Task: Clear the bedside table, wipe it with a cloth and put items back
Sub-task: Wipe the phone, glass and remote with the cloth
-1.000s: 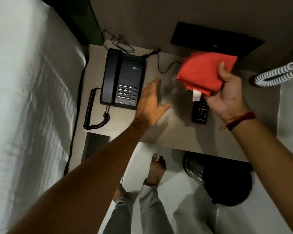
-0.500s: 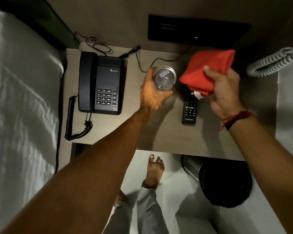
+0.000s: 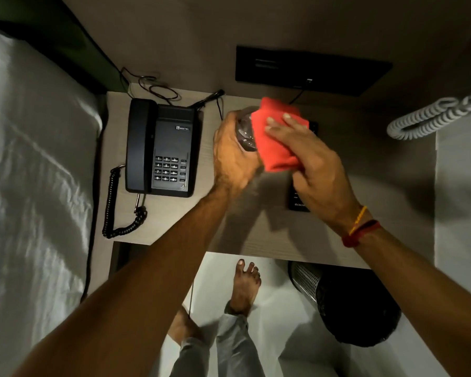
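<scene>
My left hand (image 3: 233, 156) grips a clear drinking glass (image 3: 245, 133), lifted above the pale wooden bedside table (image 3: 174, 219). My right hand (image 3: 307, 156) presses a folded red cloth (image 3: 276, 131) against the glass's right side, covering most of it. A black corded telephone (image 3: 161, 148) lies on the table's left half, its coiled cord (image 3: 117, 213) trailing toward the front edge. A black TV remote (image 3: 299, 200) lies under my right hand, mostly hidden.
A white bed (image 3: 33, 186) runs along the left. A black wall panel (image 3: 310, 69) sits behind the table, with thin cables (image 3: 152, 85) at the back left. A black mesh bin (image 3: 346, 303) stands on the floor under the front edge. A white coiled object (image 3: 433, 115) is at right. My bare feet (image 3: 245, 287) are below.
My left hand reached the glass, gripped it and lifted it. My right hand swung the red cloth left onto the glass.
</scene>
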